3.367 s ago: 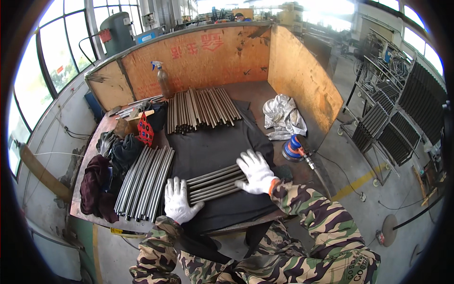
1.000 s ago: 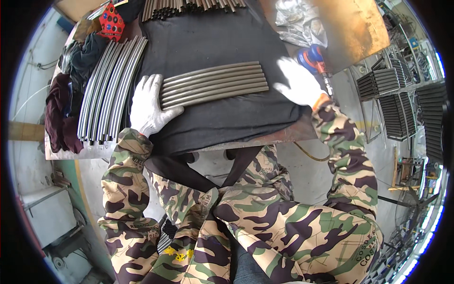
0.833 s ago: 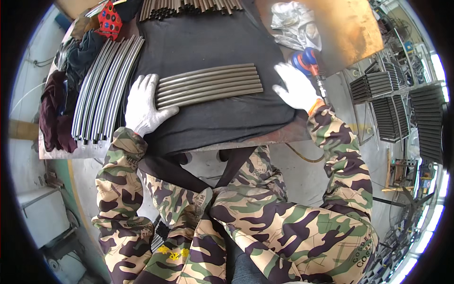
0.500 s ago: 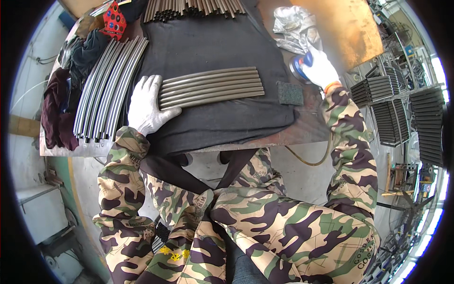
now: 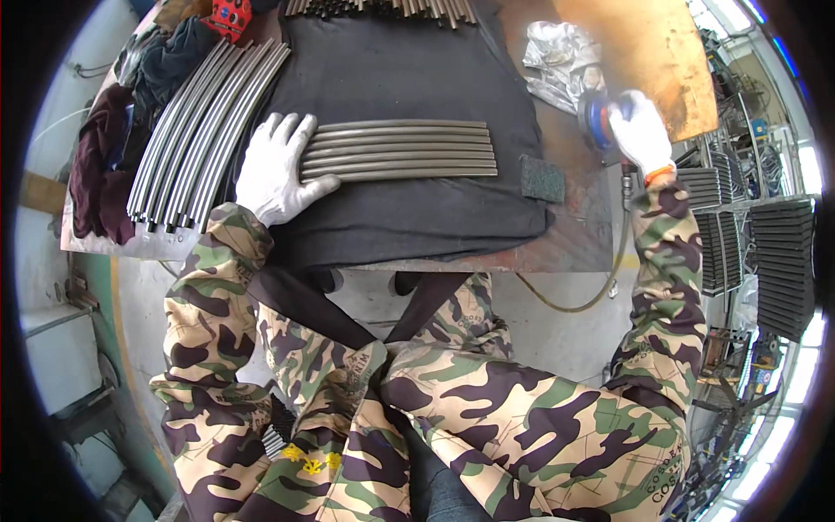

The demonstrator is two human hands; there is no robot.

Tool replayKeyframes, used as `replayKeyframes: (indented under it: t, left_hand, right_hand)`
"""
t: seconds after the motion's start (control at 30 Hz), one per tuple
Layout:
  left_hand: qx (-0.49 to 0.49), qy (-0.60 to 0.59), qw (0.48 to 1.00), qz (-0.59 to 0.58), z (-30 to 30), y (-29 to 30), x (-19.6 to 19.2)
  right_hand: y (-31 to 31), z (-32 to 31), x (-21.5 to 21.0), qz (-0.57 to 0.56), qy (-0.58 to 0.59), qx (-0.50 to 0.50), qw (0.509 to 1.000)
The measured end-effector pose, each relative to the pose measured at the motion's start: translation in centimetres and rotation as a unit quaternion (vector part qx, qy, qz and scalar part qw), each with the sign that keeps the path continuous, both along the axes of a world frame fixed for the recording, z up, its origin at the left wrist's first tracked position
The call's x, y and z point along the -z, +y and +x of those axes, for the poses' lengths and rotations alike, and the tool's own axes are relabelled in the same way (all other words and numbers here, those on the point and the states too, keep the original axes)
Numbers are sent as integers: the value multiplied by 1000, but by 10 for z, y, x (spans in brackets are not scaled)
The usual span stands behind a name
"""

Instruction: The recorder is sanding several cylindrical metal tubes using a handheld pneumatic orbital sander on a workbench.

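My left hand (image 5: 277, 170), in a white glove, lies with fingers stretched and thumb apart at the left ends of a row of several slightly curved metal tubes (image 5: 404, 150). These lie side by side on a black cloth (image 5: 391, 222). Off to the right, my gloved right hand (image 5: 642, 135) is closed round an air sander (image 5: 598, 122) with a round blue pad. Its pad is tipped on edge and faces left, and a hose runs down from it. Between the tubes and the sander lies a dark green scouring pad (image 5: 542, 177).
Shinier curved tubes (image 5: 204, 130) lie at the left, beside dark rags (image 5: 109, 187). More tubes (image 5: 383, 10) are piled at the far edge. A crumpled silvery sheet (image 5: 564, 65) lies beyond the sander. The hose (image 5: 574, 306) hangs past the front edge. Racks of tubes (image 5: 785, 261) stand right.
The right hand has moved the sander rightward, away from the silvery sheet, and tipped its pad upright. My left hand stays at the tube ends. The whole view has shifted slightly.
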State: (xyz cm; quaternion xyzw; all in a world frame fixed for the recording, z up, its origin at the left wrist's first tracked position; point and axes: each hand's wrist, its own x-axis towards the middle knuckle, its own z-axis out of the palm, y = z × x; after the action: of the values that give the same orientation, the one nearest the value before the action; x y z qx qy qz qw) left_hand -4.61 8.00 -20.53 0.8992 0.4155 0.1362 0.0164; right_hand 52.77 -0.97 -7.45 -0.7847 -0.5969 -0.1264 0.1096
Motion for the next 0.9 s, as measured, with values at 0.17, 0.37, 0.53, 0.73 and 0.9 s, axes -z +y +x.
replayKeyframes:
  t: [0.17, 0.37, 0.53, 0.73, 0.9]
  left_hand:
    - [16, 39, 998, 38, 6, 3, -7]
    - [-29, -34, 998, 33, 44, 5, 9]
    - [-50, -32, 996, 70, 44, 4, 7]
    - [-103, -37, 990, 91, 49, 7, 22]
    - [-99, -38, 991, 87, 50, 6, 16]
  right_hand:
    - [-7, -96, -7, 105, -40, -250, 962]
    - [32, -191, 45, -24, -33, -352, 935]
    - [42, -215, 43, -103, -80, -336, 933]
    - [60, -226, 43, -130, -79, -276, 949]
    - [52, -223, 36, -113, -71, -290, 948]
